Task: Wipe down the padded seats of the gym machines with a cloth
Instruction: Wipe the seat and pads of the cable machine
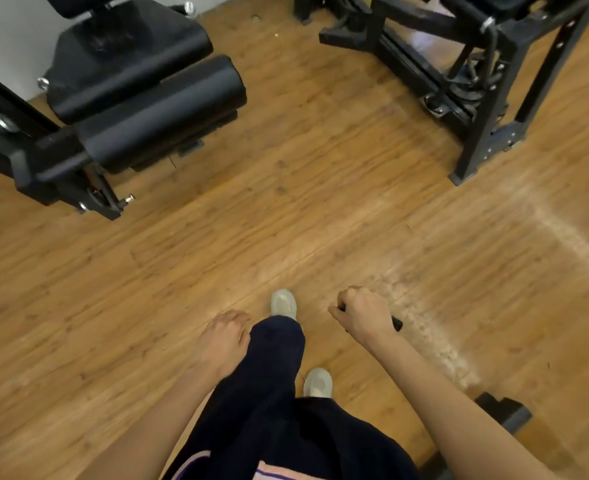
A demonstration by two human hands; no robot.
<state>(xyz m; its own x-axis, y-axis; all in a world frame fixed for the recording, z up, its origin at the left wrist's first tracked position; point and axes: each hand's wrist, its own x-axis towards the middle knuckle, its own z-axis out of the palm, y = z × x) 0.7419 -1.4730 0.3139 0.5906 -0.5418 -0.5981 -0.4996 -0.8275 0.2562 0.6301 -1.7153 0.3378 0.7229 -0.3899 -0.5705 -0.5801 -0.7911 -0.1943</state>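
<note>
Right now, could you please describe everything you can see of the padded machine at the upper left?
The padded machine stands on the wood floor by a pale wall. It has a black, vinyl-looking seat pad, a thick black roller pad in front of it, and a dark metal frame with silver bolts. Neither hand touches it.

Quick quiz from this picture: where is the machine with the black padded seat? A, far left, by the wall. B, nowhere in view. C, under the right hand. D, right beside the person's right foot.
A: the padded seat sits at the far left by the wall, well ahead of both hands.
</note>
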